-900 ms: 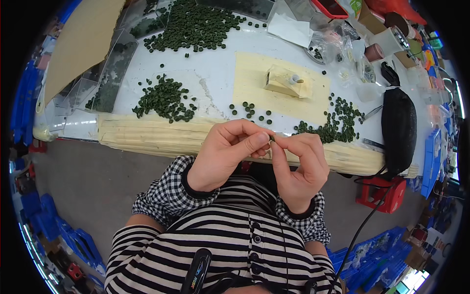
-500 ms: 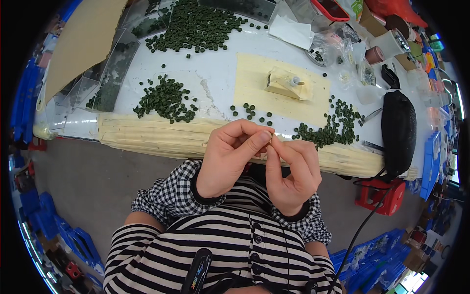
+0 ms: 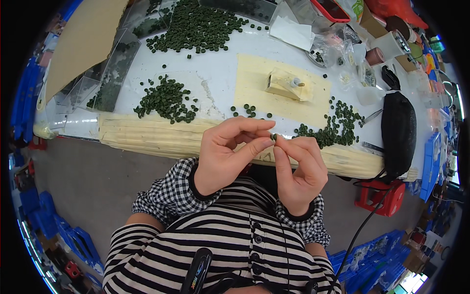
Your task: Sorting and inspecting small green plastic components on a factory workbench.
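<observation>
My left hand (image 3: 223,154) & right hand (image 3: 299,169) are together, both pinching one small green disc (image 3: 274,136) at fingertips — mid-inspection, I reckon — next needs steady grip.

White table (image 3: 220,83) strewn with green discs (image 3: 169,98), beige mat (image 3: 254,88), black pouch (image 3: 399,132)

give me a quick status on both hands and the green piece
Left hand and right hand raised together at the table edge, fingertips pinching one small green disc. Loose green discs piled on the table beyond. Nothing between hands and piles.
</observation>
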The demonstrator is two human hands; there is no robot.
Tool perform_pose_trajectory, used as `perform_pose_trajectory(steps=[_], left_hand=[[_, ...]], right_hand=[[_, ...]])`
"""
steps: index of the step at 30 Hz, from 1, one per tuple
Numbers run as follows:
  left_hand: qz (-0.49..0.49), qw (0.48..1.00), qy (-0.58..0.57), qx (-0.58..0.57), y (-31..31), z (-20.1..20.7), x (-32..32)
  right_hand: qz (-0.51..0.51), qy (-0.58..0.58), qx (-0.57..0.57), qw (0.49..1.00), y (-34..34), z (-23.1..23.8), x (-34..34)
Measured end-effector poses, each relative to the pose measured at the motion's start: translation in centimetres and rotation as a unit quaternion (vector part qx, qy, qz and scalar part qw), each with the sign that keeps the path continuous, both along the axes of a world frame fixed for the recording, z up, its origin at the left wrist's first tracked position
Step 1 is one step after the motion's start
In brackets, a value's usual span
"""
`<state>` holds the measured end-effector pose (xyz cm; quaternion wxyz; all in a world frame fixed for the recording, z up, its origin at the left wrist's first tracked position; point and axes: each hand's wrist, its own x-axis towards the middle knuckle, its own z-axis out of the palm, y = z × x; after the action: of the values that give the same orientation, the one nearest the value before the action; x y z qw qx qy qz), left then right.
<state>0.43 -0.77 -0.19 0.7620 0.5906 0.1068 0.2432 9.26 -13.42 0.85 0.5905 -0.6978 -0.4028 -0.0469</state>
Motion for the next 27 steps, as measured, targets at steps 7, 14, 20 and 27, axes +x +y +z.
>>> perform_pose_trajectory(steps=[7, 14, 20, 27], left_hand=[[0.027, 0.988, -0.027, 0.152, 0.4, 0.2, 0.0], [0.017, 0.961, -0.025, 0.273, 1.2, 0.9, 0.0], [-0.085, 0.992, 0.03, -0.087, 1.1, 0.6, -0.3], [-0.066, 0.997, 0.012, -0.045, 0.8, 0.6, -0.4]], right_hand=[[0.024, 0.018, -0.005, 1.0, -0.4, 0.0, 0.1], [0.04, 0.048, -0.019, 0.998, -0.8, -0.1, -0.1], [0.035, -0.011, -0.016, 0.999, -0.7, -0.2, 0.4], [0.038, -0.013, -0.017, 0.999, -0.8, -0.2, 0.2]])
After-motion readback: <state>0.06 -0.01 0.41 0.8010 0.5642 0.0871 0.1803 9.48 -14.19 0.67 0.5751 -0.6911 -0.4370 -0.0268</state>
